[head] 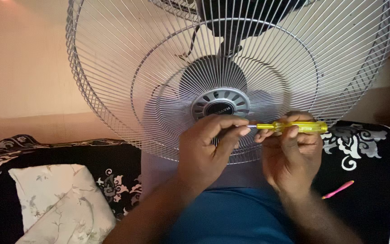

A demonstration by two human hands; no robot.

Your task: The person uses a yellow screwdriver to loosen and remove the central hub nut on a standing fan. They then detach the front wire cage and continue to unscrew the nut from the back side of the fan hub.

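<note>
**Screwdriver at the fan grille, guard still on**

The person sits with a fan (231, 77) tipped toward the lap, its round wire front guard (113, 104) filling the far half of the view. The right hand (294, 156) has its fingers wrapped firmly around a yellow-handled screwdriver (292, 127), held level and pointing left. Its thin shaft runs straight into the left hand (208, 147), whose thumb and fingers are pinched together around the tip, just below the grey hub cap (220, 105) at the centre of the guard. Whether the tip sits on a screw there cannot be told; the fingers cover it.

As for progress, it looks early. The guard is whole and seated on the fan, the hub cap is in place, the blades show dimly behind the wires, and no loose screw or clip lies in view. Judging from that, nothing has come off and the work on the grille remains to be done.

Around the person, a black cloth with a white floral pattern (366, 144) covers the seat. A pale flowered pillow (59, 199) lies near left, and a thin pink stick (338, 190) rests on the cloth, near right of the right hand.
</note>
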